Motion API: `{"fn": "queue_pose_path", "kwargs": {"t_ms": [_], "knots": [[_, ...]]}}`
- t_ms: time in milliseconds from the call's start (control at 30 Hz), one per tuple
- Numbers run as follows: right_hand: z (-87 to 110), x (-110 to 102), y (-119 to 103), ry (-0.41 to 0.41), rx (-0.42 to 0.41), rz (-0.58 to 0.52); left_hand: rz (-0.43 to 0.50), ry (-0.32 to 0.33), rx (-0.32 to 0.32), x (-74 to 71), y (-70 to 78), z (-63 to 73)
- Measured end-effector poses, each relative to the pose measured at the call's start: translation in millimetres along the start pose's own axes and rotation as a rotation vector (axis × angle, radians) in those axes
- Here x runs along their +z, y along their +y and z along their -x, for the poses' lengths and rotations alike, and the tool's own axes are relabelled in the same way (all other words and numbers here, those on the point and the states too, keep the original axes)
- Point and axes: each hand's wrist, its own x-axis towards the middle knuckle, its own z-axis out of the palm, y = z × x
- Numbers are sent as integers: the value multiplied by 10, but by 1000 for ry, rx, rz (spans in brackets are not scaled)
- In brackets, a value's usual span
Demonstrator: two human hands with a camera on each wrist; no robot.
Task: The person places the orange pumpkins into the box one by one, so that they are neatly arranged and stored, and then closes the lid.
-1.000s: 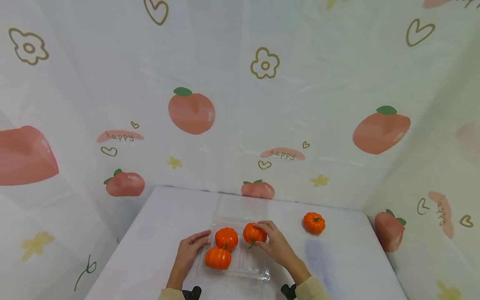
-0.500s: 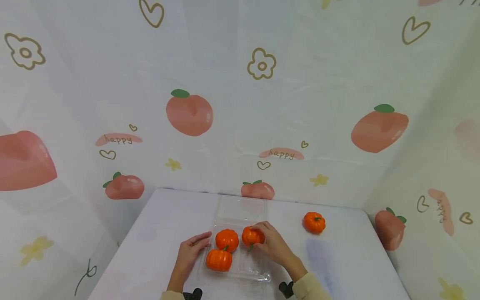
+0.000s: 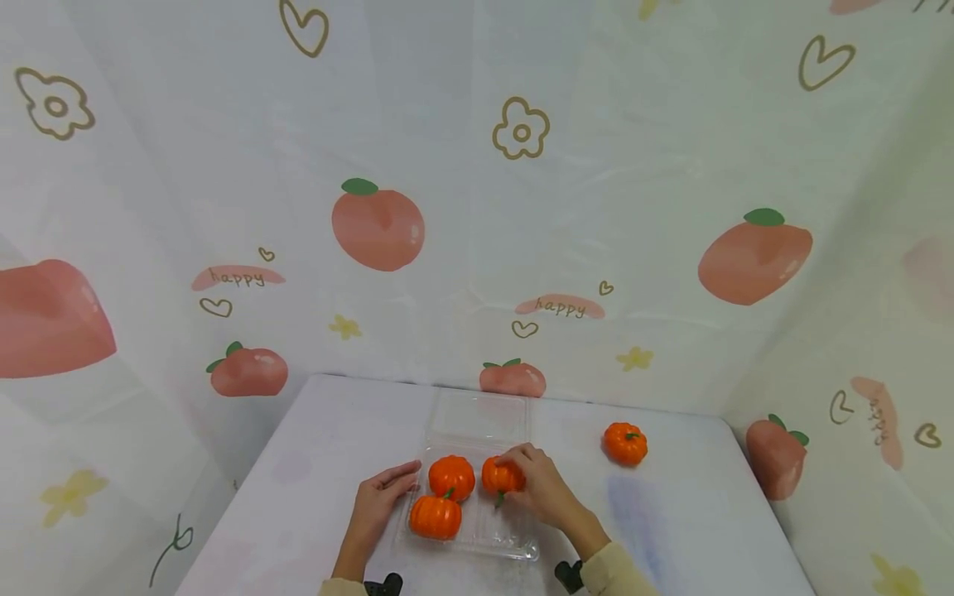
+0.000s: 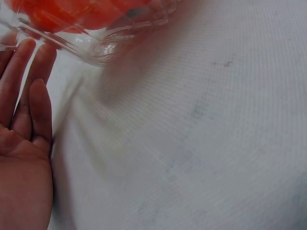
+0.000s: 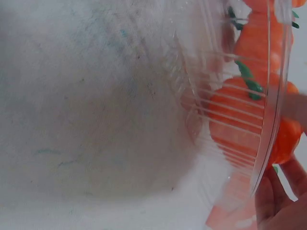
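Note:
A clear plastic clamshell box [image 3: 507, 550] lies on the table with its lid [image 3: 479, 416] folded back. Two small orange pumpkins [image 3: 451, 478] [image 3: 436, 518] sit in its left half, touching. My right hand [image 3: 550, 490] holds a third pumpkin [image 3: 498, 473] in the far right part, fingers over its top and thumb near its green stem. Through the box wall in the right wrist view, that pumpkin [image 5: 235, 120] shows above my fingertips [image 5: 265, 194]. My left hand [image 3: 375, 505] rests its extended fingers along the box's left edge; the left wrist view shows them beside the rim [image 4: 91, 58].
Another orange pumpkin [image 3: 624, 444] stands on the white-covered table [image 3: 701, 505], right of the box. A patterned cloth [image 3: 455, 331] hangs along the table's back edge and both sides.
The third pumpkin has shifted slightly left and down into the box's far right part. My right hand moved with it, then its thumb slid slightly. The left hand keeps its place.

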Motion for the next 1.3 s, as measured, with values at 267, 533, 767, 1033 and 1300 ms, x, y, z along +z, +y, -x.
{"fn": "queue_pose_path", "kwargs": {"t_ms": [267,533,767,1033,1300], "knots": [[21,-38,30,-3,-47,-31,-20,6,-5,14,29,-9],[56,-73,27,-26,-51,-27,-21,10,-14,17,41,-17],[43,-82,7,-17,-75,48,-26,6,-1,10,24,-25],[66,-89,-4,-39,-41,53,-44,14,-10,4,-15,-20],[113,-92,-13,99,-2,177,-34,13,-11,1,-29,-12]]}}
